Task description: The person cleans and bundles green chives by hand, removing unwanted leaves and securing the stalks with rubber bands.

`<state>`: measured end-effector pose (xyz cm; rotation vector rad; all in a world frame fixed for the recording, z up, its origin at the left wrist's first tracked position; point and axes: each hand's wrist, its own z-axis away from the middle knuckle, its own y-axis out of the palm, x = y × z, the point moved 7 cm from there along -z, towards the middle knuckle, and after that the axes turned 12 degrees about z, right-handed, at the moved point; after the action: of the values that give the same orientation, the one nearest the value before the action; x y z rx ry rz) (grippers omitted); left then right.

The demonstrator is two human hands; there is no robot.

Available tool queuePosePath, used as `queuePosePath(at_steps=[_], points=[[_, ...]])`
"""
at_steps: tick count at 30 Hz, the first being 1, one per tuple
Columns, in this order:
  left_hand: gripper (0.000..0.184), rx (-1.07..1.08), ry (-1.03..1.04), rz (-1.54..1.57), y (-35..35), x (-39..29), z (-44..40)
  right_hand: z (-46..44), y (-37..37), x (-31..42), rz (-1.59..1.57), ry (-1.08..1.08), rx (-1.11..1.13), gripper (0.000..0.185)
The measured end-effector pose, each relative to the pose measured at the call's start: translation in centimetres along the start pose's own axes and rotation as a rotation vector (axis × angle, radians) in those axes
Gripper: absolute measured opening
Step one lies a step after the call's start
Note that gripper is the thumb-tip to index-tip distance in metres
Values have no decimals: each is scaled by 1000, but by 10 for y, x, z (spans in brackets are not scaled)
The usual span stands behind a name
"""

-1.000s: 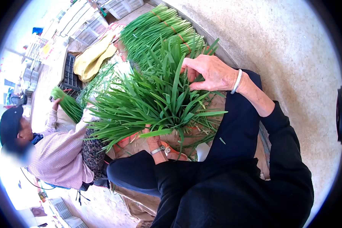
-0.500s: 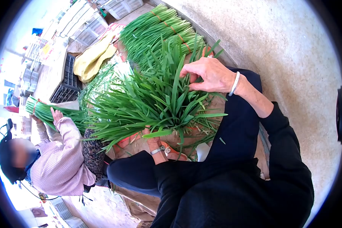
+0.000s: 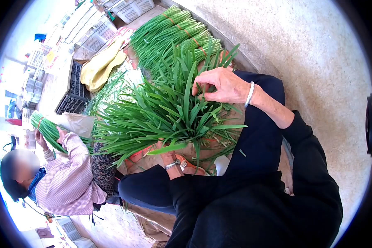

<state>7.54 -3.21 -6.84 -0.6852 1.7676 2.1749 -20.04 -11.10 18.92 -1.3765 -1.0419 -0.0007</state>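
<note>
A big bunch of long, flat green leaves (image 3: 153, 109), chive-like, fans out in front of my knees. My left hand (image 3: 166, 152), below a wristwatch, reaches in under its near side. Leaves cover most of those fingers, which appear closed around the bunch. On the right side of the bunch, my right hand (image 3: 223, 85), with a pale bangle at the wrist, has its fingers curled and thumb drawn in among the leaves. The fingertips seem to pinch leaf blades, partly hidden.
Banded bundles of green stalks (image 3: 175, 35) lie at the back. A co-worker (image 3: 68, 173) at left holds another banded bundle (image 3: 49, 130). Near them are a black crate (image 3: 74, 89), a yellow sack (image 3: 101, 70) and white crates (image 3: 130, 10). Loose trimmings (image 3: 225, 136) lie beside my leg.
My right hand has shifted slightly left and down along the leaves. My left hand stays nearly in place. The co-worker's bundle has tilted and their head has moved.
</note>
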Motion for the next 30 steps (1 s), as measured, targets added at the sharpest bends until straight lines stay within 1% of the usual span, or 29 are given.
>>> queuePosePath(at_steps=[1,5,8,10,11,13,14,16,17,19,20,21,22,23,24,25,27,29,30], points=[[26,5,-3,1,1,2,2,0,1,-1,-37,-13,-8,19],[26,3,-5,-15,4,1,6,2,3,-2,-7,-41,-54,17],[27,-70,20,-74,-4,-1,5,5,3,-5,-54,21,-110,17],[28,-34,24,-48,-10,0,2,7,0,-4,-60,21,-192,14],[28,-34,24,-48,-14,1,1,8,1,-4,-60,21,-192,14],[28,-61,27,-41,-20,1,0,14,-5,6,149,-23,-297,12],[28,-60,27,-40,-21,1,-1,15,-1,7,150,-23,-297,12],[28,-28,24,-70,-19,2,-4,21,-3,15,184,-109,-544,10],[28,-28,23,-70,-17,2,-4,20,2,15,184,-108,-544,10],[30,46,-5,19,6,2,0,23,6,9,5,-74,-640,10],[27,-47,7,23,12,2,3,22,9,8,-78,-27,-650,6],[27,-48,5,20,14,1,2,22,14,10,-80,-24,-651,6],[27,-50,10,6,15,0,2,22,20,-2,-330,87,-687,2],[28,-53,14,-9,16,0,2,24,30,-16,-581,200,-716,3],[31,-65,23,33,-9,2,-4,20,34,-26,-928,85,-779,10],[31,-68,24,36,-17,1,-5,22,19,-23,-907,84,-840,9],[29,-8,13,2,-21,0,-8,23,-17,-9,-842,-8,-991,10],[28,1,14,39,-16,2,-7,29,-44,6,-704,64,-898,9],[27,6,19,76,-6,2,-5,31,-53,10,-677,4,-897,11]])
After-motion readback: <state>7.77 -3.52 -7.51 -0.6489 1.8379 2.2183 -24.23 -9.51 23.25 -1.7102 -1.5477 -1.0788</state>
